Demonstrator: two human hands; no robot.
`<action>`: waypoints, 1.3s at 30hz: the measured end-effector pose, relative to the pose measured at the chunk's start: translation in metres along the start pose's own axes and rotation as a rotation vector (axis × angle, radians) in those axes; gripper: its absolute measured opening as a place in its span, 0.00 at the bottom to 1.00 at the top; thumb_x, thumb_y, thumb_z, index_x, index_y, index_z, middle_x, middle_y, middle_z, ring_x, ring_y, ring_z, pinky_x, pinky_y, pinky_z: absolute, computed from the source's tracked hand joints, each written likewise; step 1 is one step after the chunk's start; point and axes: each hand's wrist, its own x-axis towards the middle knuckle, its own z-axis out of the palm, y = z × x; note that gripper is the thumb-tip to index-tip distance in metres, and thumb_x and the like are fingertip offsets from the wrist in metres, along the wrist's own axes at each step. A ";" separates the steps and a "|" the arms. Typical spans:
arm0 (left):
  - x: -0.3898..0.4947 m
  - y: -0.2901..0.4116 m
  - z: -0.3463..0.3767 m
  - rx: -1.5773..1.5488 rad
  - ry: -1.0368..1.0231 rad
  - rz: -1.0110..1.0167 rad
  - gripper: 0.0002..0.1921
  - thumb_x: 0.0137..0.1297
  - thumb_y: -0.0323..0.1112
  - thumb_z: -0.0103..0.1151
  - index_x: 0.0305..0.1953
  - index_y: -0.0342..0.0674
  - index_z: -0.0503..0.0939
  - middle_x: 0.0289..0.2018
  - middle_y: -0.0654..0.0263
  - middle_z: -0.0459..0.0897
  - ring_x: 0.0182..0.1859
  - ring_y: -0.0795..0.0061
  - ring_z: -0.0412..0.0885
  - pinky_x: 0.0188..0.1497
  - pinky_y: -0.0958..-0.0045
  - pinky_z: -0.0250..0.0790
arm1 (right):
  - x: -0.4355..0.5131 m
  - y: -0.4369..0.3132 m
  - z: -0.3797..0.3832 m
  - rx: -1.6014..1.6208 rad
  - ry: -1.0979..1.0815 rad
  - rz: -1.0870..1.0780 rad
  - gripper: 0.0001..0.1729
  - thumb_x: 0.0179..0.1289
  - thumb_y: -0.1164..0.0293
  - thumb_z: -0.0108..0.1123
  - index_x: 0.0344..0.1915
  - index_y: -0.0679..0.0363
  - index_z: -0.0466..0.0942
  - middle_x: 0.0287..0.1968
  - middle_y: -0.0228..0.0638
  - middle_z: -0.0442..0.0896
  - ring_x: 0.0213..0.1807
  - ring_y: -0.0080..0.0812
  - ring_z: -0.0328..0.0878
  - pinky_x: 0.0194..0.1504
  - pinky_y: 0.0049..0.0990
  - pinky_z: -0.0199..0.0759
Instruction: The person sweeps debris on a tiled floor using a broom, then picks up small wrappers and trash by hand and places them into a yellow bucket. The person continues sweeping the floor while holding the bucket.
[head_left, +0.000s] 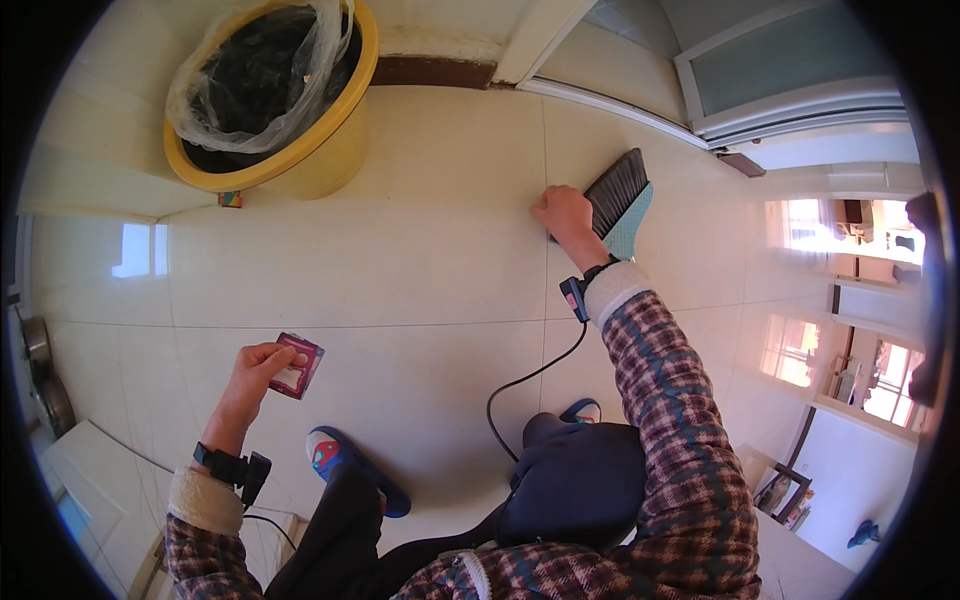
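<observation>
At the lower left, my left hand (259, 367) pinches a few small, flat printed cards or packets (298, 367) between thumb and fingers. The top one is dark pink with a pale middle. My right hand (564, 214) reaches low over the tiled floor with its fingers curled down. Whether anything is between those fingertips is hidden. Right behind that hand lies a broom head (621, 191) with dark bristles and a teal plastic body (631, 225). My forearm and sleeve cover part of it, and no handle shows.
A yellow bin (330, 161) with a clear plastic liner (300, 112) stands at the upper left. Beside its base sits a small colourful object (230, 199). A sliding door track (622, 109) runs along the upper right. A black cable (491, 405) hangs from my right wrist device.
</observation>
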 end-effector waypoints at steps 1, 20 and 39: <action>0.002 0.001 0.001 0.000 -0.002 0.001 0.11 0.63 0.36 0.54 0.33 0.33 0.82 0.29 0.65 0.83 0.32 0.80 0.79 0.35 0.80 0.70 | 0.001 -0.002 0.003 -0.075 0.006 -0.024 0.14 0.50 0.62 0.57 0.30 0.60 0.80 0.31 0.38 0.82 0.37 0.46 0.80 0.38 0.39 0.76; 0.022 -0.008 -0.003 0.030 -0.041 -0.011 0.13 0.65 0.36 0.54 0.37 0.31 0.82 0.32 0.63 0.84 0.33 0.79 0.80 0.36 0.78 0.72 | 0.012 0.023 0.027 0.074 0.195 -0.078 0.05 0.51 0.68 0.57 0.25 0.56 0.76 0.26 0.40 0.80 0.28 0.44 0.80 0.29 0.39 0.75; 0.020 -0.016 -0.007 0.018 -0.031 -0.028 0.13 0.65 0.36 0.55 0.38 0.30 0.82 0.31 0.64 0.84 0.32 0.80 0.79 0.37 0.79 0.72 | 0.011 0.030 0.016 -0.022 0.199 -0.225 0.04 0.52 0.68 0.57 0.26 0.55 0.78 0.28 0.35 0.79 0.35 0.40 0.78 0.33 0.36 0.76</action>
